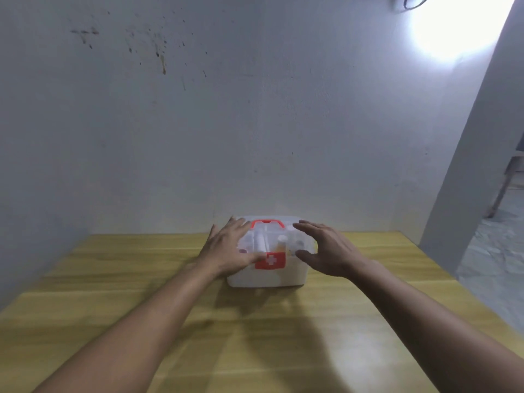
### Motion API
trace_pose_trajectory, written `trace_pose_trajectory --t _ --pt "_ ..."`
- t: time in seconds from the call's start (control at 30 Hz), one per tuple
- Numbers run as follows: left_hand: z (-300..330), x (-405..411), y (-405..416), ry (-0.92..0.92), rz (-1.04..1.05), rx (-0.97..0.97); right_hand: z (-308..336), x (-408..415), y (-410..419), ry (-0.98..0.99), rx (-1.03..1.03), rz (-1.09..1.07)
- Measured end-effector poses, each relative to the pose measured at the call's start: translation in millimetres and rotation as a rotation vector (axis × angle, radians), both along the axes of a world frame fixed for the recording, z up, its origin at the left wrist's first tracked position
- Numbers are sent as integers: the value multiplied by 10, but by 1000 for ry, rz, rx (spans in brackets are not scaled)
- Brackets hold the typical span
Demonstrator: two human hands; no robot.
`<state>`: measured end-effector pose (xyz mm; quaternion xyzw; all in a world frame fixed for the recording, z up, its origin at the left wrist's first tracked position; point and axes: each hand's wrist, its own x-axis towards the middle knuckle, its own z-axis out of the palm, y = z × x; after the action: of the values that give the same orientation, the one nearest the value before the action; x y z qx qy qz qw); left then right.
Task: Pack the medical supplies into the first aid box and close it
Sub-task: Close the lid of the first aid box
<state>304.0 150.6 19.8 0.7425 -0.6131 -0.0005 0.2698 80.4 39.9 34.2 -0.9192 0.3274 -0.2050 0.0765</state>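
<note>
A white translucent plastic first aid box point(265, 275) with a red latch plate bearing a white cross point(270, 260) sits on the yellow wooden table point(113, 279), near the grey wall — lid down, supplies dimly visible inside. The left hand point(228, 252) lies flat on the lid, fingers spread; the right hand point(326, 251) hovers just beside the box's right edge — spread, gripping nothing.

Dim room, glare point(450, 29) top right, soft blur, arm shadows on table point(113, 279)

White cross on the box's red latch point(270, 260).
</note>
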Motion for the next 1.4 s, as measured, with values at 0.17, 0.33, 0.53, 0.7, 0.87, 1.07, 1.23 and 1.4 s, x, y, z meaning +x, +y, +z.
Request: trace_pose_trajectory --t 0.17,0.33,0.53,0.7,0.87,1.07,1.23,1.4 --pt "-134 -7 -28 -216 -29 -13 -105 22 -4 58 88 -65" --pt "-218 -3 -58 -226 -13 -103 -301 137 71 50 -55 -166" --pt "-268 -8 -72 -239 4 -147 -398 185 54 -16 -178 -182" --pt "-259 40 -111 -211 -20 -100 -432 178 10 23 -155 -148" --pt "-202 98 -252 -197 4 -9 -379 266 -108 52 -87 -149" --pt "-168 171 -454 -163 37 7 -352 414 -288 50 -42 -178" --pt "-171 235 -609 -138 56 -3 -345 514 -447 34 -20 -182" --pt "-185 312 -747 -126 62 -6 -350 600 -566 32 -6 -193"
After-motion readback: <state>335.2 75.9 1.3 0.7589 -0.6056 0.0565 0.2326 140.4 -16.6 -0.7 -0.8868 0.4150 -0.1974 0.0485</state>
